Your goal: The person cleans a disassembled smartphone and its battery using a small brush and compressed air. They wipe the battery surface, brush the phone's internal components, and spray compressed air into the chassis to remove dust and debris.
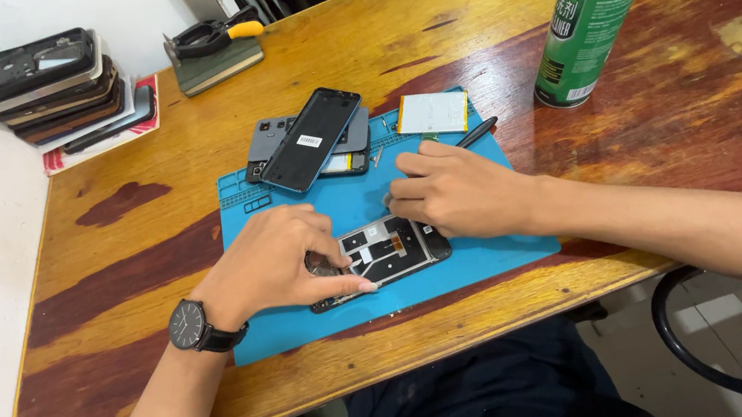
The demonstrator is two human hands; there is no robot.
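Note:
An opened phone (388, 250) with its back off lies on a blue work mat (494, 254), showing a circuit board and metal shields. My left hand (272, 263), a black watch on the wrist, grips the phone's left end between thumb and fingers. My right hand (456, 192) rests over the phone's upper right corner and holds a dark pen-shaped tool (476, 133), its tip hidden under the fingers. At the mat's far side lie a black phone screen (311, 139) leaning on a grey back cover (268, 137), and a white battery (432, 113).
A green spray can (594, 8) stands at the back right of the wooden table (153, 239). A stack of phone frames (49, 84) sits at the back left, next to pliers with a yellow handle (216, 35) on a dark block. A stool ring (683, 329) is below right.

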